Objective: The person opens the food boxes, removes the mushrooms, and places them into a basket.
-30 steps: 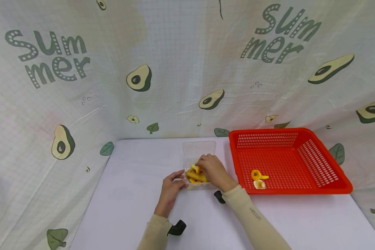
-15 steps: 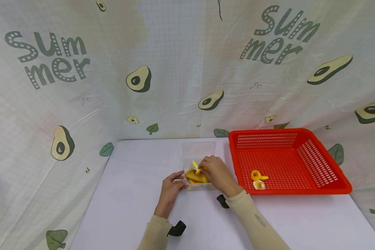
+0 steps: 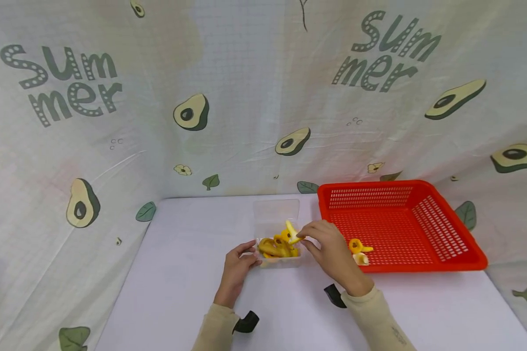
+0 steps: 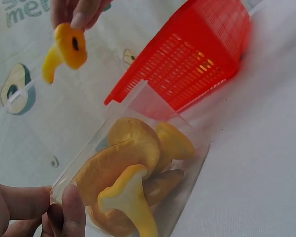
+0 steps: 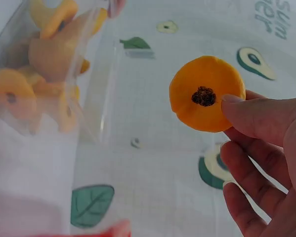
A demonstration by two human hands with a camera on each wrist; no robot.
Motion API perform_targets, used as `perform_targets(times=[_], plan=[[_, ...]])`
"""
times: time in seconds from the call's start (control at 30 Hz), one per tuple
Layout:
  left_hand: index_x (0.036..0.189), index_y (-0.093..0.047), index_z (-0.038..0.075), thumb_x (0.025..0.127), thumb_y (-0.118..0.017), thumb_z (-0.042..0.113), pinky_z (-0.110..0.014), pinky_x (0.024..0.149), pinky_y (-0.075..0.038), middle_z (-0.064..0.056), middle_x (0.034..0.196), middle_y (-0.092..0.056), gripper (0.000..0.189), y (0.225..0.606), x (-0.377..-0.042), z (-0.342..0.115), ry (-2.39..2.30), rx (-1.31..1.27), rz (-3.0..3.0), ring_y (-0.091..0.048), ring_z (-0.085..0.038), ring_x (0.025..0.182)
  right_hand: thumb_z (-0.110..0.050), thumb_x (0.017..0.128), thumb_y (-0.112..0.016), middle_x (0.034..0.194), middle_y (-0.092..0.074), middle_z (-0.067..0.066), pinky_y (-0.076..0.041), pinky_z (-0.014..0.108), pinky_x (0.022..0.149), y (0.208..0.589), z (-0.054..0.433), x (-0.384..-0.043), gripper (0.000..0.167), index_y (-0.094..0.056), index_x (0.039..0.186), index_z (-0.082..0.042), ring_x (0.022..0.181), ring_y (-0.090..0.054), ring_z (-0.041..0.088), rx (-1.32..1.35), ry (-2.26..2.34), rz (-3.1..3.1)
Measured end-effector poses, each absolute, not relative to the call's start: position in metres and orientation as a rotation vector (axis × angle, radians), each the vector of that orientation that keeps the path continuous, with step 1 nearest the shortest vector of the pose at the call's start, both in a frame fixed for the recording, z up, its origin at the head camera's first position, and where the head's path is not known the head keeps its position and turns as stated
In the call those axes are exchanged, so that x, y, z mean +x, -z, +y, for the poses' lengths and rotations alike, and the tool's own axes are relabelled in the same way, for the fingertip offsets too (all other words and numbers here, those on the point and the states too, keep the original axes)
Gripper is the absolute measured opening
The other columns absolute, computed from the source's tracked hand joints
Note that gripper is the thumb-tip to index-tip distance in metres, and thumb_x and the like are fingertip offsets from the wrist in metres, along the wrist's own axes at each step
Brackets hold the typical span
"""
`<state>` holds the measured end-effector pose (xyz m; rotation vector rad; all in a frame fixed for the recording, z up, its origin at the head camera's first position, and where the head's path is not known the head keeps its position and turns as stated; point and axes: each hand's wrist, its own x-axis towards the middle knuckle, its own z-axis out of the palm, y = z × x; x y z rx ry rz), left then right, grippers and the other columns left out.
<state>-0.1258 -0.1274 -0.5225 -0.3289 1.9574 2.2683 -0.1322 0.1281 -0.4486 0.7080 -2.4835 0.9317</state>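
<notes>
My right hand (image 3: pixel 331 253) pinches a yellow toy-like mushroom (image 5: pixel 199 116) by its cap, between thumb and fingers. In the right wrist view the round cap faces the camera, with a dark crumbly spot in its middle. The head view shows it just above the right side of a clear plastic box (image 3: pixel 281 263), stem pointing up. My left hand (image 3: pixel 237 270) pinches the left edge of this box. Inside lie several yellow and brownish mushrooms (image 4: pixel 130 197), one with a pale stem on top. The lid (image 3: pixel 276 209) stands open at the back.
A red perforated basket (image 3: pixel 421 268) stands to the right of the box, with a few mushroom pieces (image 3: pixel 355 245) at its left front corner. A white cloth covers the table (image 3: pixel 171 273). Behind it hangs a curtain (image 3: pixel 246 97) printed with avocados.
My right hand has lifted a mushroom out of the box's heap and drawn it to the right. The left hand keeps its grip on the box edge. The head view has shifted slightly.
</notes>
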Motion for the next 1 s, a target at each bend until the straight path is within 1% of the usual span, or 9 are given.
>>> perform_targets(times=[0.2, 0.37, 0.47, 0.6, 0.67, 0.83, 1.0], plan=[[0.140, -0.056, -0.017, 0.097, -0.062, -0.014, -0.023, 0.076, -0.064, -0.014, 0.110, -0.057, 0.044, 0.524, -0.126, -0.129, -2.263, -0.330, 1.954, -0.065, -0.013, 0.083, 0.004, 0.076, -0.091, 0.102, -0.074, 0.000, -0.057, 0.036, 0.081, 0.442, 0.157, -0.123, 0.028, -0.080, 0.097, -0.011, 0.097, -0.064, 0.019, 0.626, -0.903, -2.442], [0.141, -0.056, -0.016, 0.097, -0.063, -0.013, -0.023, 0.076, -0.064, -0.014, 0.111, -0.057, 0.044, 0.523, -0.125, -0.129, -2.251, -0.332, 1.963, -0.065, -0.013, 0.083, 0.009, 0.072, -0.091, 0.102, -0.075, 0.002, -0.052, 0.030, 0.083, 0.441, 0.183, -0.120, 0.034, -0.080, 0.099, -0.009, 0.098, -0.063, 0.022, 0.528, -0.884, -2.434], [0.141, -0.057, -0.016, 0.097, -0.063, -0.013, -0.023, 0.076, -0.064, -0.014, 0.111, -0.057, 0.044, 0.522, -0.125, -0.129, -2.245, -0.337, 1.970, -0.064, -0.013, 0.083, 0.011, 0.072, -0.091, 0.102, -0.075, 0.004, -0.048, 0.027, 0.084, 0.441, 0.198, -0.118, 0.035, -0.081, 0.099, -0.008, 0.098, -0.063, 0.024, 0.475, -0.866, -2.440], [0.140, -0.057, -0.016, 0.097, -0.063, -0.013, -0.023, 0.076, -0.064, -0.015, 0.111, -0.057, 0.044, 0.521, -0.126, -0.128, -2.240, -0.339, 1.979, -0.064, -0.014, 0.083, 0.012, 0.072, -0.090, 0.103, -0.075, 0.007, -0.045, 0.024, 0.084, 0.443, 0.217, -0.117, 0.035, -0.080, 0.100, -0.006, 0.098, -0.063, 0.026, 0.429, -0.837, -2.441], [0.140, -0.057, -0.016, 0.096, -0.063, -0.013, -0.023, 0.076, -0.064, -0.015, 0.112, -0.057, 0.044, 0.521, -0.126, -0.128, -2.241, -0.337, 1.979, -0.065, -0.015, 0.083, 0.012, 0.073, -0.089, 0.103, -0.075, 0.009, -0.046, 0.027, 0.085, 0.445, 0.225, -0.116, 0.034, -0.079, 0.100, -0.005, 0.098, -0.063, 0.028, 0.407, -0.822, -2.447], [0.140, -0.058, -0.015, 0.096, -0.063, -0.014, -0.022, 0.076, -0.064, -0.016, 0.112, -0.057, 0.044, 0.521, -0.126, -0.128, -2.246, -0.334, 1.970, -0.065, -0.015, 0.084, 0.012, 0.075, -0.087, 0.105, -0.074, 0.013, -0.048, 0.043, 0.084, 0.447, 0.243, -0.115, 0.033, -0.078, 0.104, -0.003, 0.100, -0.062, 0.034, 0.339, -0.777, -2.483], [0.140, -0.058, -0.015, 0.096, -0.063, -0.014, -0.022, 0.077, -0.064, -0.016, 0.113, -0.057, 0.044, 0.521, -0.126, -0.128, -2.248, -0.327, 1.967, -0.066, -0.016, 0.085, 0.013, 0.076, -0.087, 0.107, -0.073, 0.016, -0.048, 0.048, 0.082, 0.450, 0.256, -0.114, 0.034, -0.078, 0.106, -0.002, 0.101, -0.062, 0.038, 0.275, -0.746, -2.507]])
